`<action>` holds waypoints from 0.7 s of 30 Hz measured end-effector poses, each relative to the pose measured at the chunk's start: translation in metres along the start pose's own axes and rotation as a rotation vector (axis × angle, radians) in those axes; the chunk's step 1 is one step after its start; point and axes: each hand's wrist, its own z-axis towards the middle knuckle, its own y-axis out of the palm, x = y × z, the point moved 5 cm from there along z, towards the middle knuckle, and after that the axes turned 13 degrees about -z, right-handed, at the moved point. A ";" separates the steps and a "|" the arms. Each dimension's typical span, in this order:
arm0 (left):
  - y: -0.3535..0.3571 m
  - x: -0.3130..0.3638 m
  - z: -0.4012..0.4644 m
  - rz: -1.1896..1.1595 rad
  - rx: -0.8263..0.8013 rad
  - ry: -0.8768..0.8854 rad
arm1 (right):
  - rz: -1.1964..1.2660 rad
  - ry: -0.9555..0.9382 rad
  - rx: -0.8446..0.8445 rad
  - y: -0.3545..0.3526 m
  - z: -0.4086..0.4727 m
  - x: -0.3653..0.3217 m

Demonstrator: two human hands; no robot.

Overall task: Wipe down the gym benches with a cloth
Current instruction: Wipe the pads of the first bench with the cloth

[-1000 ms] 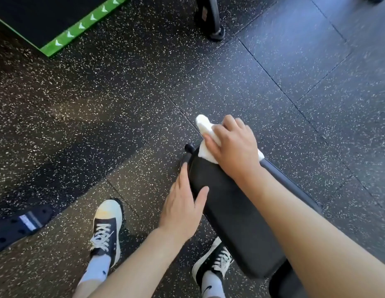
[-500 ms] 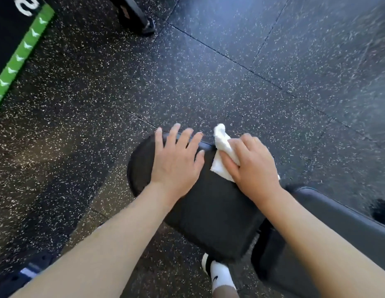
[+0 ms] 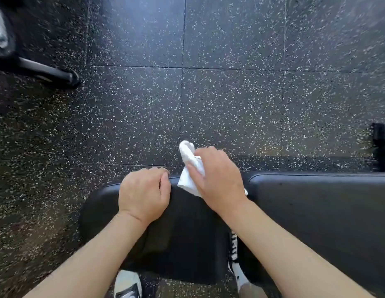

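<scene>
- Since half a second ago my left hand [image 3: 144, 194] has changed from lying flat with spread fingers on the seat pad [image 3: 183, 233] to curling its fingers over the pad's far edge, and the view has swung so the bench now runs across the frame.
- Far left, a dark metal foot [image 3: 52, 73] of some other machine lies on the floor [image 3: 230, 104], well apart from me.
- At the lower edge, just left of centre, my shoe [image 3: 127, 284] shows white below the pad.
- My left hand rests on the pad's far left part, knuckles up, fingertips wrapped around the rim, thumb tucked against the forefinger.
- Just beside it to the right, the cloth [image 3: 190, 168], white and crumpled, lies over the pad's far edge, one end sticking up past the rim above the floor.
- My right hand [image 3: 217, 181] grips the cloth, fingers curled over it and pressing it onto the pad near the gap between the two pads.
- Below that gap, my other shoe [image 3: 233, 250] and white sock show through.
- Right of the gap, the back pad [image 3: 320, 211], black like the seat, stretches to the frame's right edge.
- Far right, a dark upright part [image 3: 381, 145] stands behind the bench; I cannot tell what it is.
</scene>
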 end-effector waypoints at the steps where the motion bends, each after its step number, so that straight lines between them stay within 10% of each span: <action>1: 0.001 0.000 -0.001 -0.005 0.025 0.007 | 0.022 0.035 -0.003 0.001 0.005 0.000; 8: 0.000 0.000 -0.002 0.012 0.055 0.038 | 0.087 0.215 0.050 0.002 0.008 0.002; 15: 0.000 0.000 -0.007 -0.072 -0.008 0.127 | 0.200 0.512 0.522 0.022 -0.082 -0.007; 21: 0.002 0.012 -0.016 -0.081 -0.075 0.441 | 0.282 0.780 0.522 0.070 -0.208 -0.030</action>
